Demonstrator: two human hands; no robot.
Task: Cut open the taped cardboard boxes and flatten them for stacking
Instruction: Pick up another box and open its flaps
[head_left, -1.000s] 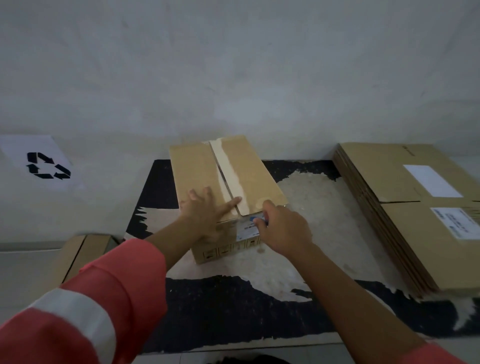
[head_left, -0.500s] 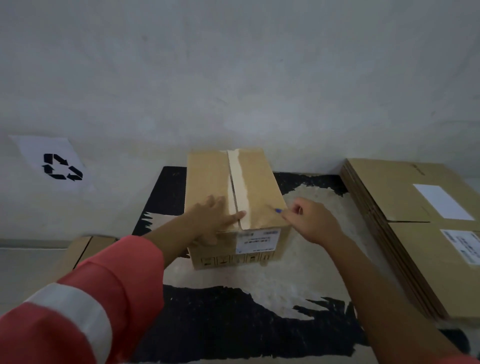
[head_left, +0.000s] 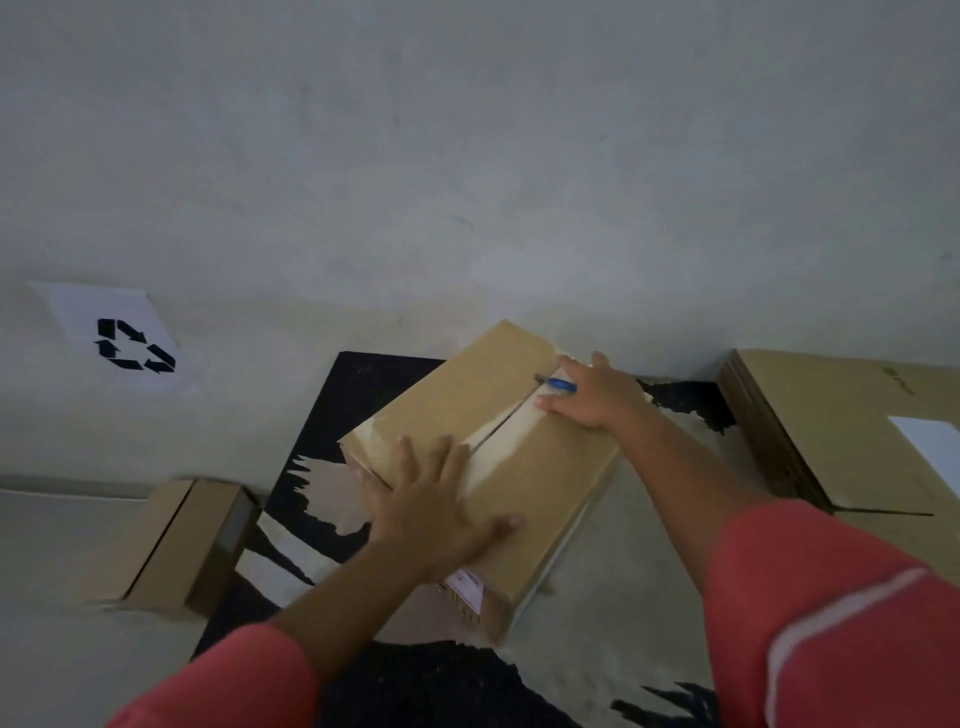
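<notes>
box (head_left: 545, 478) label (head_left: 466, 592) partly hidden, blue cutter (head_left: 561, 385) mostly covered by right hand (head_left: 597, 397)

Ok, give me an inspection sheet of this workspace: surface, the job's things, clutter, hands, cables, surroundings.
Surface: black mat, worn pale in patches, under the box.
Job's things: taped cardboard box lies angled on the mat; tape strip along its top seam; blue-handled cutter at the seam's far end; stack of flattened boxes to the right.
Clutter: second cardboard box on the left, beside the mat.
Hands: left hand presses flat on the box's near end; right hand grips the cutter.
Cables: nothing seen.
Surroundings: grey wall; recycling sign on it, left.
</notes>
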